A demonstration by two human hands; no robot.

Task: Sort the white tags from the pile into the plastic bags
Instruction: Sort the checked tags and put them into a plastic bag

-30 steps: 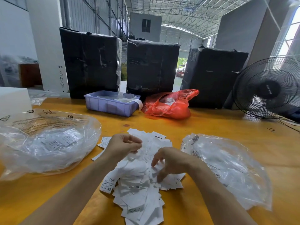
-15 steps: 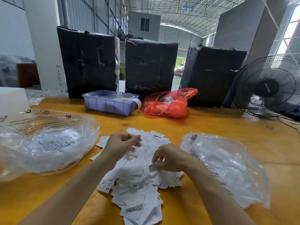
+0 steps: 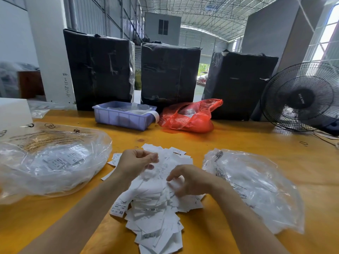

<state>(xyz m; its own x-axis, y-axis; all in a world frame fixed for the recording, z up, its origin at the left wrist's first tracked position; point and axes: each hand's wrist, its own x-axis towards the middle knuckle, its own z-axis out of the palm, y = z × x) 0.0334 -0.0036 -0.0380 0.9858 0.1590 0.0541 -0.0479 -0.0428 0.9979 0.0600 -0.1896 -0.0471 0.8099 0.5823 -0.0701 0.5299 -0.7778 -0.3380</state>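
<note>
Yellow table [image 3: 238,143]: hands in tag pile [image 3: 156,213].

An "XS" stood on a tag [image 3: 118,208] at the near left edge of the pile, below the left hand's [image 3: 135,162] grip. Another "XS" showed on a tag [image 3: 152,209] mid-pile, below the right hand's [image 3: 190,180] grip, and an "S" on a tag [image 3: 178,223] nearer still. "XS" also read on a tag [image 3: 74,160] inside the clear bag left of the grips. Handwritten digits ran up the white pillar [image 3: 66,85], not clearly readable. The fan's hub [image 3: 300,99] lettering was too blurred.
</note>
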